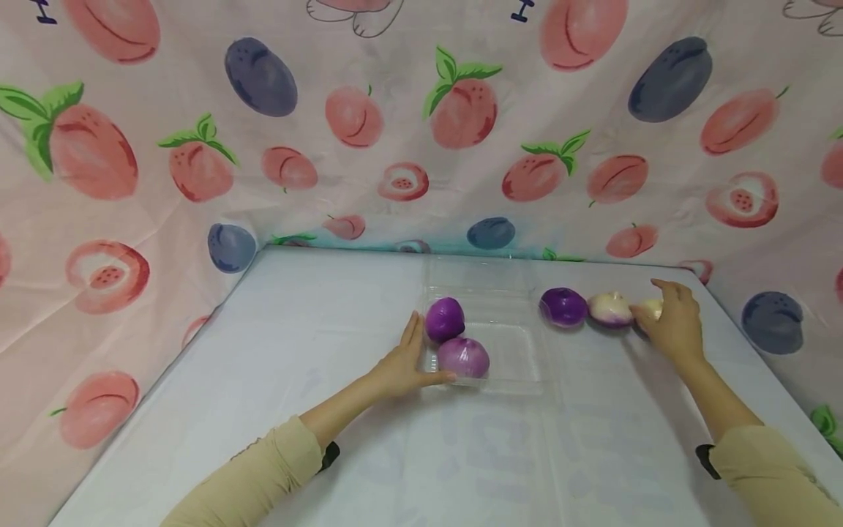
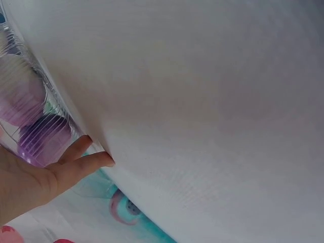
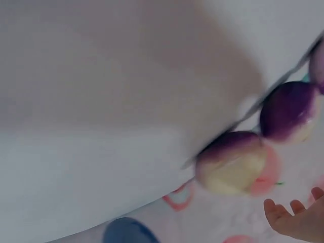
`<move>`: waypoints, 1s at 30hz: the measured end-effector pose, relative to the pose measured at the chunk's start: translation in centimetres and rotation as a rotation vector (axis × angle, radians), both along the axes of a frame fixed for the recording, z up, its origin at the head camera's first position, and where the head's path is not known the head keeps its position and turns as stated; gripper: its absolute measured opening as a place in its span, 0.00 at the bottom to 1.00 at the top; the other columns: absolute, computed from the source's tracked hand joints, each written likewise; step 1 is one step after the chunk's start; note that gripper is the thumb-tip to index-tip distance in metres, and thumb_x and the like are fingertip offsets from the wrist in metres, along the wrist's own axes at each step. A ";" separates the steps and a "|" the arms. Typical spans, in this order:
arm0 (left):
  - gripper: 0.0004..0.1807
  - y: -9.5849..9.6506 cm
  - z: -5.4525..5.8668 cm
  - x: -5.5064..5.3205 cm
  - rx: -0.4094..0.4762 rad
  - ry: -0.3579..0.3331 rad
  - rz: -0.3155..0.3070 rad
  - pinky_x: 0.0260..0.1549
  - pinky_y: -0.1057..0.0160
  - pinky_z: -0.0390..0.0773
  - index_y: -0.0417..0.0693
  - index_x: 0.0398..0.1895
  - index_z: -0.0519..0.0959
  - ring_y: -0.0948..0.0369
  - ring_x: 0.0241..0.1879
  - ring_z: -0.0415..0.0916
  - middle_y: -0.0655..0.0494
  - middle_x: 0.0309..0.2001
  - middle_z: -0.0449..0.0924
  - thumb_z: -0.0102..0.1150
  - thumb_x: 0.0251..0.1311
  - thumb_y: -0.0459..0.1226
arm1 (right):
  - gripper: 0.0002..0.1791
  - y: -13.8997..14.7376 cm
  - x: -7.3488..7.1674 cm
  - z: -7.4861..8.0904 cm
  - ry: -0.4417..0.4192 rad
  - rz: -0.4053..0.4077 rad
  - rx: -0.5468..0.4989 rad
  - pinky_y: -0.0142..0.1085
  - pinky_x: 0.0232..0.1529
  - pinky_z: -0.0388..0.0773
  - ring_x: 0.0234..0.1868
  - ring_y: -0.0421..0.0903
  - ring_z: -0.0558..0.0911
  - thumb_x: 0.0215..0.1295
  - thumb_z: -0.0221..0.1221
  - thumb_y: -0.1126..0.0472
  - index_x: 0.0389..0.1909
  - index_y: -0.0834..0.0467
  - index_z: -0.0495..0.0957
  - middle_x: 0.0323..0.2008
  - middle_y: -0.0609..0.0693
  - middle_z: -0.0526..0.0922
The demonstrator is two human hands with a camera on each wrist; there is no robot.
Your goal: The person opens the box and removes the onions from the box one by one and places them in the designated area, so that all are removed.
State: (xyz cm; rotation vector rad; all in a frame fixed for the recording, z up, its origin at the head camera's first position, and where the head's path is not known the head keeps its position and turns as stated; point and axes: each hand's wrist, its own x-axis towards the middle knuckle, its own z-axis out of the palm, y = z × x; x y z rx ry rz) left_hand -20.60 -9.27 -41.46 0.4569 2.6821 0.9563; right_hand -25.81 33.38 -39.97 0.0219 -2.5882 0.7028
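Note:
A clear plastic box (image 1: 516, 351) with its lid laid back sits mid-table. Inside, at its left end, are a deep purple onion (image 1: 445, 320) and a paler purple onion (image 1: 464, 358). My left hand (image 1: 403, 367) rests along the box's left side, fingers straight and thumb at the front corner. To the right of the box stand a dark purple onion (image 1: 563, 307), a white and purple onion (image 1: 610, 309) and a pale onion (image 1: 652, 308). My right hand (image 1: 675, 326) reaches over the pale onion, partly hiding it; in the right wrist view its spread fingers are beside the onion (image 3: 230, 164).
A white cloth (image 1: 316, 366) covers the table. Behind and at both sides hangs a fruit-printed curtain (image 1: 395, 212). The box's transparent lid (image 1: 477, 274) stretches back toward the rear edge. Dark bands (image 1: 707, 461) show at both wrists.

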 end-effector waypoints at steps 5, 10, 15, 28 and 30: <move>0.65 0.0 0.1 -0.1 0.005 -0.004 0.001 0.61 0.40 0.64 0.42 0.74 0.32 0.38 0.69 0.51 0.47 0.76 0.24 0.61 0.49 0.64 | 0.29 -3.0 0.4 1.0 0.072 0.092 -0.053 0.67 0.52 0.60 0.54 0.78 0.63 0.56 0.62 0.67 0.58 0.73 0.65 0.56 0.78 0.63; 0.65 0.0 0.1 -0.2 0.009 0.002 -0.011 0.62 0.41 0.63 0.41 0.74 0.31 0.38 0.70 0.50 0.46 0.75 0.23 0.61 0.49 0.64 | 0.31 -4.9 0.9 1.7 0.041 0.133 -0.069 0.66 0.54 0.61 0.57 0.75 0.64 0.56 0.63 0.67 0.59 0.72 0.64 0.56 0.77 0.64; 0.65 0.1 0.0 -0.3 0.023 0.008 -0.021 0.62 0.41 0.63 0.38 0.74 0.32 0.38 0.70 0.50 0.44 0.75 0.24 0.61 0.49 0.63 | 0.31 -6.1 1.5 2.0 0.019 0.147 -0.077 0.65 0.55 0.62 0.58 0.73 0.65 0.59 0.63 0.63 0.60 0.70 0.64 0.57 0.75 0.65; 0.65 -0.1 0.2 -0.1 0.008 0.007 -0.011 0.63 0.42 0.63 0.40 0.74 0.33 0.39 0.70 0.52 0.44 0.76 0.24 0.62 0.49 0.63 | 0.27 -10.3 3.5 2.4 0.108 0.220 -0.158 0.46 0.50 0.72 0.53 0.65 0.72 0.56 0.65 0.65 0.56 0.70 0.70 0.54 0.70 0.73; 0.65 -0.1 0.1 -0.1 0.010 0.003 -0.013 0.62 0.42 0.64 0.40 0.74 0.33 0.39 0.70 0.52 0.44 0.75 0.24 0.62 0.49 0.63 | 0.27 -10.9 4.0 2.4 0.103 0.226 -0.195 0.37 0.49 0.74 0.53 0.64 0.74 0.57 0.65 0.65 0.56 0.69 0.70 0.54 0.68 0.74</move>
